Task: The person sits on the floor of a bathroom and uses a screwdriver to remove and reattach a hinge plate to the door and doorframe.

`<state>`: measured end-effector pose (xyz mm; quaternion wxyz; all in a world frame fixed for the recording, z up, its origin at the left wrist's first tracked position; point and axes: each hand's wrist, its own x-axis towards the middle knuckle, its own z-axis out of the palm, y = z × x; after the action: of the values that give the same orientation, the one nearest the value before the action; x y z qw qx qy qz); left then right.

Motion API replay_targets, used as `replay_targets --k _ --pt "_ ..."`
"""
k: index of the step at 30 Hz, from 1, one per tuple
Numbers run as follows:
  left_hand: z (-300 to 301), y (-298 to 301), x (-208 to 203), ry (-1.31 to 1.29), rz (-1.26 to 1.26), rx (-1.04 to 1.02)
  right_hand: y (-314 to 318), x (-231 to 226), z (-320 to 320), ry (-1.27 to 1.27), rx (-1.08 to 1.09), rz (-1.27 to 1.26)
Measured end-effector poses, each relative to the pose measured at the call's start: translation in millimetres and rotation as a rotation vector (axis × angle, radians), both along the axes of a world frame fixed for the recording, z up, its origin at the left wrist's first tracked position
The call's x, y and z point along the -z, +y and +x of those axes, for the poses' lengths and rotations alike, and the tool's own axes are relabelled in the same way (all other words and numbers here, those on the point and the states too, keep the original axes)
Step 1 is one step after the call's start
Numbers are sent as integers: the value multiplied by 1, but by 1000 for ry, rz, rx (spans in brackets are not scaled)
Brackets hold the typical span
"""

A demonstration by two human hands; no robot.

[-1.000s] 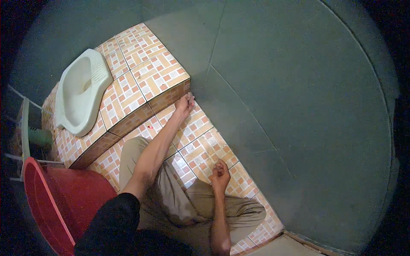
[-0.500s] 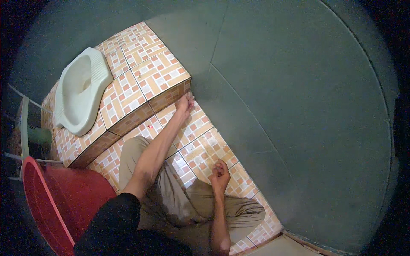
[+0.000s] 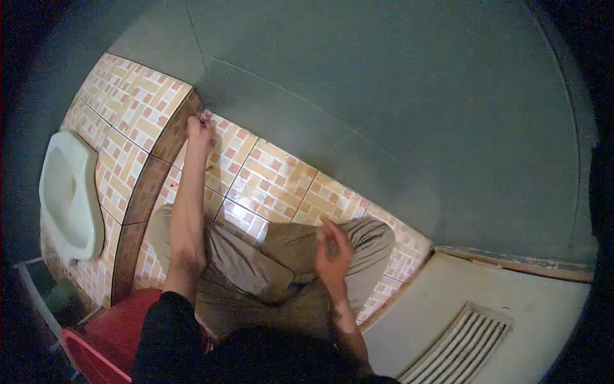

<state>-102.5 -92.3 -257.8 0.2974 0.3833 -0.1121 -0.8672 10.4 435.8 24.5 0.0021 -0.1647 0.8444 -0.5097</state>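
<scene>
My left hand (image 3: 199, 127) reaches far out to the floor corner, where the raised tiled step (image 3: 157, 137) meets the green wall (image 3: 307, 70). Its fingers are closed at the corner, and a small pinkish patch shows by the fingertips, too small to name. Over my right knee hovers my right hand (image 3: 334, 256), fingers loosely curved with a gap between thumb and forefinger; I see nothing in it. Beneath my left arm lies the wet-looking tiled floor (image 3: 272, 169), with a tiny red scrap (image 3: 174, 185) on it near the step.
A white squat toilet (image 3: 71, 192) is set into the step at the left. Beside my left elbow stands a red plastic tub (image 3: 115, 333). To the lower right is a pale door (image 3: 537, 307) with a slatted vent (image 3: 460, 345). I sit cross-legged in khaki trousers (image 3: 249, 269).
My view has swung to the right, bringing the door and vent into sight. The left hand is still at the corner. My right hand has drawn back over the knee, its fingers looser.
</scene>
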Motion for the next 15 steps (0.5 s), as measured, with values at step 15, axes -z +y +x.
replay_targets --k 15 --pt "-27 105 -78 -183 92 -373 179 15 251 -1108 908 -67"
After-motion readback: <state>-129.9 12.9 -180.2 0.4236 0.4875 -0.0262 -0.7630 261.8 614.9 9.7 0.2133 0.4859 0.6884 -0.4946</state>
